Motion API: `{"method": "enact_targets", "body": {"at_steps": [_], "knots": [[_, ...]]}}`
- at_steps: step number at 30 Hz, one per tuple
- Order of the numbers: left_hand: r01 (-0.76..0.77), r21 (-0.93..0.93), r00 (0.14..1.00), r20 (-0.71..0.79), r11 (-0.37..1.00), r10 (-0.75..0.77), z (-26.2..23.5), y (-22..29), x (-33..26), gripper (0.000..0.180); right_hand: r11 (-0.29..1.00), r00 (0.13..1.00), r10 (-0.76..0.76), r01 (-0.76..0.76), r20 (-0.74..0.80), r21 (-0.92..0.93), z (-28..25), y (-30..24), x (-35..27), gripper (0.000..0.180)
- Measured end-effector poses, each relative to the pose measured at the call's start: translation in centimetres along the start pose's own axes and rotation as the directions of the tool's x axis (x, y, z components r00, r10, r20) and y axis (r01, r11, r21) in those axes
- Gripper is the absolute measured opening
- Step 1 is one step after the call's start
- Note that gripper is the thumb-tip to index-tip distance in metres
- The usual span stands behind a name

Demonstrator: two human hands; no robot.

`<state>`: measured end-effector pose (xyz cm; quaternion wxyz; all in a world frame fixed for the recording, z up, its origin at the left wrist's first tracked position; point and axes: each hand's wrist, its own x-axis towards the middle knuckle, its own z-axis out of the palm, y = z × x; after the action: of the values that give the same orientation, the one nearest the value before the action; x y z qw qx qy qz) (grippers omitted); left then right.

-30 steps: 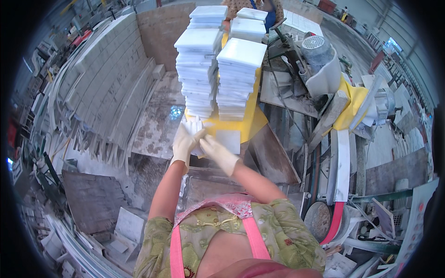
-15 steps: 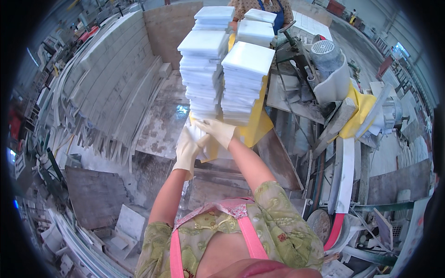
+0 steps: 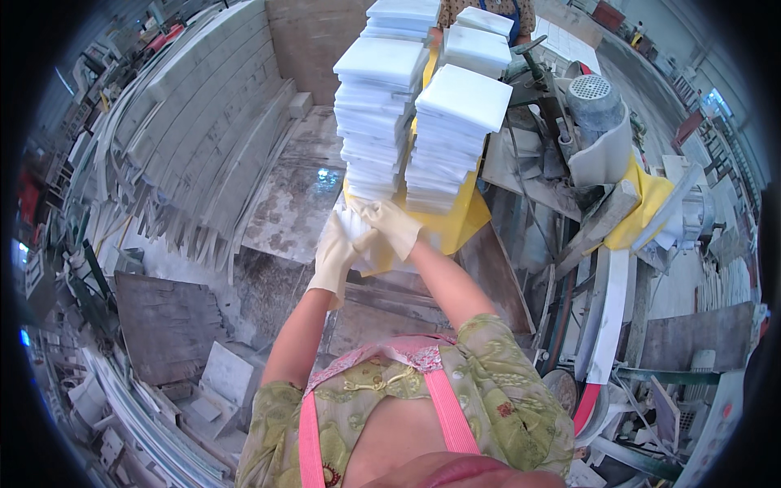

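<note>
Two tall piles of thin white stone tiles stand ahead, a left pile (image 3: 376, 122) and a right pile (image 3: 451, 134), on yellow sheeting (image 3: 464, 224). At the foot of the left pile is a small white tile (image 3: 351, 224), largely covered by my gloved hands. My left hand (image 3: 333, 256), in a cream rubber glove, grips its left side. My right hand (image 3: 394, 228), gloved alike, reaches across with its bent fingers on the tile's upper right edge. The fingertips of both hands are close together and partly hidden.
Behind the piles stands another person (image 3: 488, 12) in a blue apron. A grey motor (image 3: 592, 98) and metal frame stand at the right. Long stone strips (image 3: 203, 106) are stacked at the left. A dark board (image 3: 167, 325) leans lower left.
The view has shifted, so the piles sit farther right and higher. Both hands stay at the foot of the left pile, still around the small tile.
</note>
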<state>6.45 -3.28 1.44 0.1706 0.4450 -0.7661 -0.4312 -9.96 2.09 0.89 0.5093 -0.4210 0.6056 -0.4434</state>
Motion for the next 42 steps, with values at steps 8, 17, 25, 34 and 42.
{"method": "enact_targets", "body": {"at_steps": [8,17,25,34,42], "knots": [[-0.054,0.022,0.998,-0.032,0.998,0.054,1.5,-1.4,0.7,0.091,0.988,0.987,-0.140,0.144,0.078,-0.051,-0.6,-0.8,-1.6,0.051],[-0.035,0.038,0.999,-0.021,0.999,0.036,1.5,-0.8,0.6,0.096,0.998,0.995,-0.052,0.050,0.087,0.027,-0.7,-1.2,-1.9,0.057],[-0.006,0.139,1.000,-0.029,0.990,0.011,0.9,-0.3,0.2,0.105,0.998,0.986,-0.042,0.036,0.161,0.043,-0.1,-1.2,0.1,0.057],[0.054,0.250,0.998,0.000,0.967,-0.056,0.4,0.9,-0.4,0.111,0.951,0.984,-0.134,0.160,0.113,-0.264,-0.8,1.2,0.6,0.054],[0.020,0.308,0.996,0.073,0.951,-0.045,-0.8,4.7,-1.7,0.127,0.928,0.983,-0.122,0.163,0.141,-0.336,-1.2,-3.2,-3.0,0.059]]}}
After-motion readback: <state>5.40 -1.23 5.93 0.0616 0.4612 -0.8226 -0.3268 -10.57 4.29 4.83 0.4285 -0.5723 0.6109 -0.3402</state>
